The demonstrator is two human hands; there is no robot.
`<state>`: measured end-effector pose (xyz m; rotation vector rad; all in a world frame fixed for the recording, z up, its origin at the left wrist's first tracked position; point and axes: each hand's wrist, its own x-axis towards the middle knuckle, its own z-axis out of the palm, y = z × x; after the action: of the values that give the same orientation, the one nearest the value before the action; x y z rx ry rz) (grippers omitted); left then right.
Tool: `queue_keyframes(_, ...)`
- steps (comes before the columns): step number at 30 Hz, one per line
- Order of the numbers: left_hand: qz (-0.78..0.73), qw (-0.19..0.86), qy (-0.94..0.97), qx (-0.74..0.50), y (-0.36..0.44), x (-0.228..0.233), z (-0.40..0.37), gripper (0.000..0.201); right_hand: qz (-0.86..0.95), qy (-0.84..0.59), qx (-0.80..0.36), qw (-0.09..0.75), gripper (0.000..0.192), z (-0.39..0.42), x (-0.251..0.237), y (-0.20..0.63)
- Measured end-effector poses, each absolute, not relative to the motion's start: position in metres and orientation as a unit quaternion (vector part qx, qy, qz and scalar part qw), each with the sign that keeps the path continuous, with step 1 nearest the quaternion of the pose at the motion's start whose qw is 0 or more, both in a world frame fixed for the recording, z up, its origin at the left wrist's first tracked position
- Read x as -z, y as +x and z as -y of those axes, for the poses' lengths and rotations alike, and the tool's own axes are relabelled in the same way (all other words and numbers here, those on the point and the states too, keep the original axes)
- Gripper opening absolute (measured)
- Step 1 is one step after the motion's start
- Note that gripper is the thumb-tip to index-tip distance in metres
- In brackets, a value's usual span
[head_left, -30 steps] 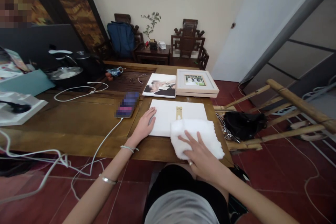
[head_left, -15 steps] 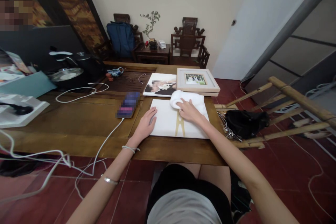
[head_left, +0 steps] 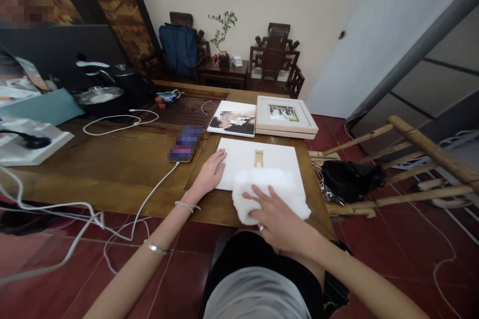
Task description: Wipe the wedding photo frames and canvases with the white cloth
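Note:
A flat white panel [head_left: 239, 154] lies near the table's front edge, with a gold-coloured forked piece [head_left: 258, 156] at its middle. It looks like the back of a picture frame. My left hand [head_left: 213, 167] rests flat along the panel's left edge, fingers stretched out, holding nothing. Under my right hand [head_left: 267, 207] is a folded white towel [head_left: 280, 178]; the fingers press into it and hold it. The towel covers the panel's near right part and hangs over its front edge, hiding the lower end of the gold piece.
Behind the panel lie a photo print panel [head_left: 235, 118] and a pale framed picture [head_left: 286, 114]. A phone [head_left: 186, 143] on a white cable is to the left. Farther left stand a lidded pot [head_left: 99, 99] and a white power box [head_left: 37, 144]. A bamboo rack [head_left: 430, 147] is at right.
My right hand has drawn the towel from the panel's far right corner toward me, to the near edge. The gold piece's upper part is uncovered. My left hand stays on the panel's edge.

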<state>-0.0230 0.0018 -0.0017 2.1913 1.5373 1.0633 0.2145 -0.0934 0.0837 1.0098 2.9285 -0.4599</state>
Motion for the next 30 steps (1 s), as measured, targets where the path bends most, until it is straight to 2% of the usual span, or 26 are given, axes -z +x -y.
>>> queue_keyframes(4, -0.529, 0.125, 0.756, -0.365, -0.024, 0.002, -0.002, 0.041, -0.926, 0.339, 0.165, -0.003, 0.037, 0.045, -0.086, 0.218)
queue_keyframes(9, -0.527, 0.127, 0.757, -0.365, -0.024, 0.002, -0.002, 0.041, -0.898, 0.432, 0.080, -0.022, 0.043, -0.028, -0.073, 0.200)
queue_keyframes(12, -0.525, 0.128, 0.758, -0.366, -0.024, 0.001, -0.002, 0.040, -0.885, 0.460, 0.059, -0.028, 0.048, -0.044, -0.069, 0.181)
queue_keyframes(15, -0.525, 0.129, 0.758, -0.365, -0.024, 0.001, -0.002, 0.040, -0.881, 0.471, 0.039, -0.026, 0.048, -0.029, -0.063, 0.168)
queue_keyframes(20, -0.525, 0.123, 0.759, -0.365, -0.023, 0.001, -0.002, 0.040, -0.904, 0.427, -0.002, -0.020, 0.039, 0.043, -0.054, 0.168)
queue_keyframes(25, -0.524, 0.121, 0.758, -0.369, -0.024, 0.001, -0.002, 0.040, -0.932, 0.350, 0.091, -0.002, 0.035, 0.103, -0.069, 0.183)
queue_keyframes(30, -0.525, 0.128, 0.754, -0.373, -0.024, 0.001, -0.001, 0.039, -0.932, 0.328, 0.152, -0.033, 0.038, 0.087, -0.079, 0.195)
